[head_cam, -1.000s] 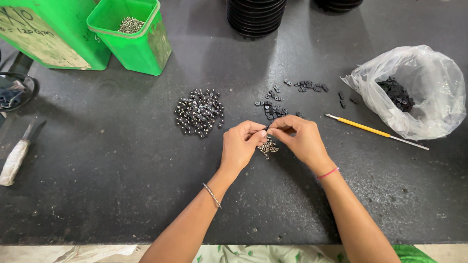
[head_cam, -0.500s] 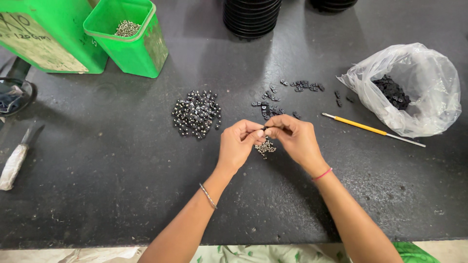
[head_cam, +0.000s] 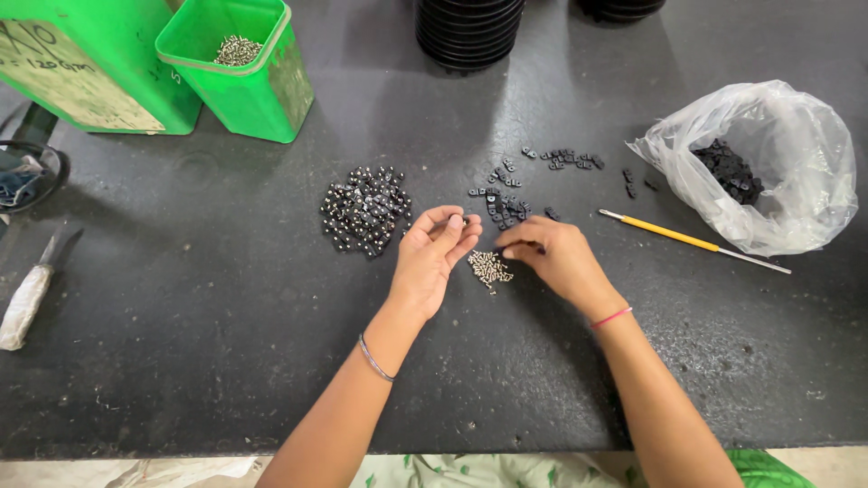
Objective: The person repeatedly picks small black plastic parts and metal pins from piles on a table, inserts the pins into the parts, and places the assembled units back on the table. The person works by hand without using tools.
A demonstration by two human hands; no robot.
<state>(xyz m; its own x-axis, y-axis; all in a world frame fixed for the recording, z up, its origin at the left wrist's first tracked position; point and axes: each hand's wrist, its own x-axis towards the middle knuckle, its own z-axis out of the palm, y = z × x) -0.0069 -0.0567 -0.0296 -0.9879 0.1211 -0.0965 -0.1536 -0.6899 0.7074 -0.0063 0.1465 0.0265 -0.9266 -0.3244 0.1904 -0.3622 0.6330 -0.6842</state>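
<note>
Where hands met earlier, left hand (head_cam: 434,258) open, right hand (head_cam: 551,256) fingers pinching screws (head_cam: 489,266).

2 green bins (head_cam: 237,68), 1 clear bag (head_cam: 768,163), 1 yellow pencil (head_cam: 692,240), 1 knife (head_cam: 27,298), 2 black stacks (head_cam: 470,32), approx. 3 small-part piles (head_cam: 364,211)

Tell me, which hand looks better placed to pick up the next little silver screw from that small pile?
The right hand, probably. Its fingertips already rest at the edge of the small screw pile, while the left hand is turned palm-up beside it, fingers curled near the loose black pieces.
</note>
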